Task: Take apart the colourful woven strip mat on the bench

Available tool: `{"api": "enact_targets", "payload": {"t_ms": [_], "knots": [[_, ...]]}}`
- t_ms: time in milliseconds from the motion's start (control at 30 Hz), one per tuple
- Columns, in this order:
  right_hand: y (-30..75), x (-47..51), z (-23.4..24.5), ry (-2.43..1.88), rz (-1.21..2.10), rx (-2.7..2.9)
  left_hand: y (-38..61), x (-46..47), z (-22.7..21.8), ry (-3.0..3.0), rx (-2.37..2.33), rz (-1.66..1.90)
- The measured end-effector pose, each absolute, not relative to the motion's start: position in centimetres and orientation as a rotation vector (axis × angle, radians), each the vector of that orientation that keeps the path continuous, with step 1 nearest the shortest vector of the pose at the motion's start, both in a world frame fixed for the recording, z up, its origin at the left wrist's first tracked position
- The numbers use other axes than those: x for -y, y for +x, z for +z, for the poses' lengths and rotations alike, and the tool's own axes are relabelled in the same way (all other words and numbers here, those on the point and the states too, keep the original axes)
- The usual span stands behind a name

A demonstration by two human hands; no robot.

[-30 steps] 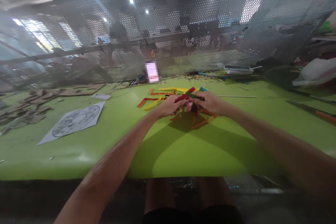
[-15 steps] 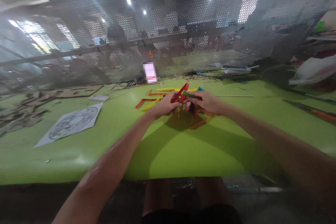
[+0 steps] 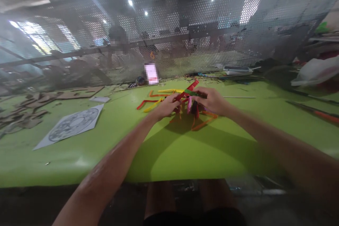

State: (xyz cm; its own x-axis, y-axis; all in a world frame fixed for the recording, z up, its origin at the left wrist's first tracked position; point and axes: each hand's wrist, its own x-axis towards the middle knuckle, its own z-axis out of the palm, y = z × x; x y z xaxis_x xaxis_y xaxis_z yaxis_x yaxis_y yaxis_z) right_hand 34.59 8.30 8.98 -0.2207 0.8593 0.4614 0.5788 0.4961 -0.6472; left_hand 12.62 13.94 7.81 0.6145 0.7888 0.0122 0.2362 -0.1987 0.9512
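Note:
Several coloured strips, bent and crossing, make a spidery bundle on the green table. My left hand is closed on a red strip that slants up to the right. My right hand pinches a green strip, which crosses the red one. Below the fingers are a pink piece and a dark red piece. An orange strip bends out in front; yellow strips and another red strip reach left. The bundle's centre is partly hidden by my fingers.
A white sheet with a printed ring pattern and brown cardboard scraps lie on the left. A phone leans at the back against a perforated metal screen. A white tray and an orange-handled tool are on the right.
The red strip has tilted lower and its tip moved right. My right hand has risen slightly, and the green strip now lies across the red one.

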Motion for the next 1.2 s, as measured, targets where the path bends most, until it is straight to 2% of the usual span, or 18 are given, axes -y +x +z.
{"api": "enact_targets", "payload": {"t_ms": [233, 467, 633, 867, 1067, 1200], "knots": [[34.5, -8.2, 8.5, -1.260, 0.367, 2.044, 13.3, -13.0, 8.3, 1.904, -0.784, 0.607], [34.3, -8.0, 8.6, -1.278, 0.402, 2.128, 13.3, -13.7, 7.6, 1.644, -0.686, 0.706], [34.9, -8.6, 8.4, -1.293, 0.308, 2.069, 13.3, -13.6, 7.8, 1.548, -0.732, 0.723], [35.3, -9.0, 8.7, -1.329, 0.144, 1.876, 13.2, -14.4, 7.1, 1.794, -0.900, 0.777], [36.1, -10.0, 8.1, -1.461, 0.183, 1.723, 12.9, -15.8, 6.6, 1.793, -0.936, 0.997], [36.0, -10.0, 7.7, -1.564, 0.349, 1.764, 13.0, -15.9, 7.1, 1.678, -0.921, 1.041]]}}
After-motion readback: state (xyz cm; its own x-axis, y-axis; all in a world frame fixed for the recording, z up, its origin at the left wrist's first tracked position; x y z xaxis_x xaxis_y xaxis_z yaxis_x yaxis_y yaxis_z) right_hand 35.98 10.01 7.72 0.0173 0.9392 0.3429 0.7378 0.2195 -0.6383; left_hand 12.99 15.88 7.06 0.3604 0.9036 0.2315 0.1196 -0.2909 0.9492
